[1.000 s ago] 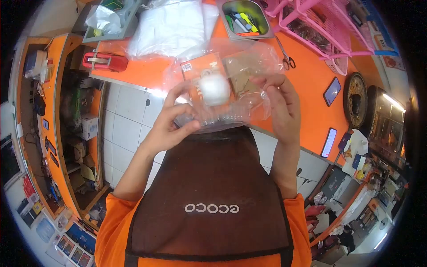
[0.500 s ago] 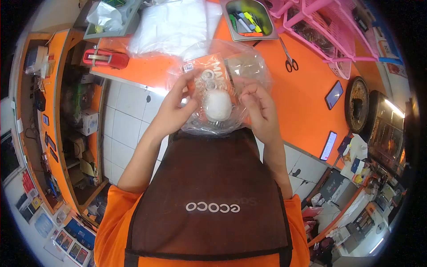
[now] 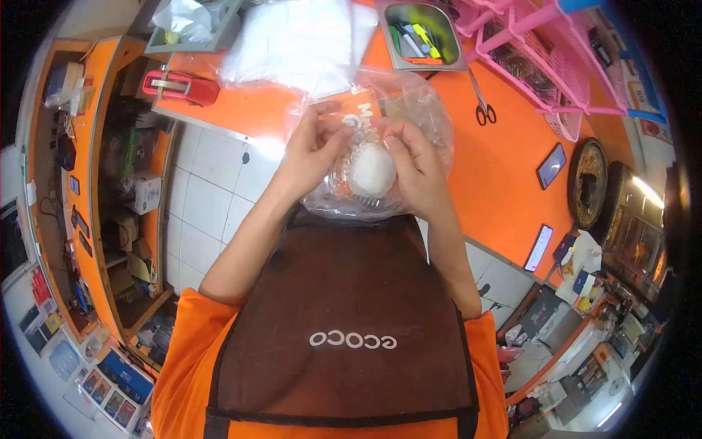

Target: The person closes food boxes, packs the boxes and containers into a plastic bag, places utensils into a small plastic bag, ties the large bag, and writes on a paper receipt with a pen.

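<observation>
My left hand (image 3: 310, 157) and my right hand (image 3: 422, 167) are close together over a clear plastic bag (image 3: 433, 99) at the table's near edge. Both have thumb and fingers pinched, apparently on the bag's thin film, though the exact grip is hard to see. Between and below them sits a rounded white object (image 3: 371, 172) with clear, bristle-like or ridged parts around it; its kind is not plain. Behind it lies an orange printed packet (image 3: 365, 110) with white lettering, partly covered by my left fingers.
On the orange table (image 3: 497, 190) lie black-handled scissors (image 3: 484, 110), two phones (image 3: 551, 166), a metal tray of markers (image 3: 423, 36), a stack of white plastic bags (image 3: 292, 44) and a red tool (image 3: 181, 88). Pink baskets (image 3: 519, 51) stand at the far right. A brown apron (image 3: 344, 293) covers my front.
My hands have come closer together over the white object, and my fingertips now nearly meet above it. The bag and its contents have shifted slightly right in view.
</observation>
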Demonstrator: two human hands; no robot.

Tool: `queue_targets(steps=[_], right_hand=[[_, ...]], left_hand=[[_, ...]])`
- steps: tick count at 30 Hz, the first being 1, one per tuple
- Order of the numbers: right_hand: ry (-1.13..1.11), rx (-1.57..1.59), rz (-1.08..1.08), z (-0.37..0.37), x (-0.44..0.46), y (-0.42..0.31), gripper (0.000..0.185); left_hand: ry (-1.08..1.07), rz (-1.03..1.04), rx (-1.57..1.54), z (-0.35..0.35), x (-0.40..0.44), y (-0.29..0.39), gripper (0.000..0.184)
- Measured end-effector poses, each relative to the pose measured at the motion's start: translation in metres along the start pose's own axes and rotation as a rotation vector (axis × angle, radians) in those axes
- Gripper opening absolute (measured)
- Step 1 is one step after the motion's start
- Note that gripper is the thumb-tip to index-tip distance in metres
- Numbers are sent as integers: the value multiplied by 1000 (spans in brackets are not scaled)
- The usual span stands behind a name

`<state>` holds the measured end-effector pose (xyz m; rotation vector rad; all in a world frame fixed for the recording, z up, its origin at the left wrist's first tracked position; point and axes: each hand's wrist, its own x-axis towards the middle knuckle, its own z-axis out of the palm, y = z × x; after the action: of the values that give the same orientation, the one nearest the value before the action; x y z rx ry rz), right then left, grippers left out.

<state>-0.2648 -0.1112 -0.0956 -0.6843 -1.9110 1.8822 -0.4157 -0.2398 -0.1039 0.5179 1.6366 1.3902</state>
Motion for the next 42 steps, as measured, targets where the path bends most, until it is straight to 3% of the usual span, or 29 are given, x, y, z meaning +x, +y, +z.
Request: queue_targets(steps=[7,12,19,29,42], right_hand=[[22,64,59,6,-9,3,14],[72,52,154,3,-2,-4,9],[86,-61,209,3,4,3,15],[59,-210,158,2,11,9,18],[8,-178,247,-4,13,6,14]], left_hand=[[-219,-51,-58,-14,9,-6,48],[-217,42,-98,-5,-1,-6,38],[-228,10,-129,-1,-7,-8,26],[-210,4,-216,-2,-6,-12,27],[-267,-81,-247,-7,-2,1,29]])
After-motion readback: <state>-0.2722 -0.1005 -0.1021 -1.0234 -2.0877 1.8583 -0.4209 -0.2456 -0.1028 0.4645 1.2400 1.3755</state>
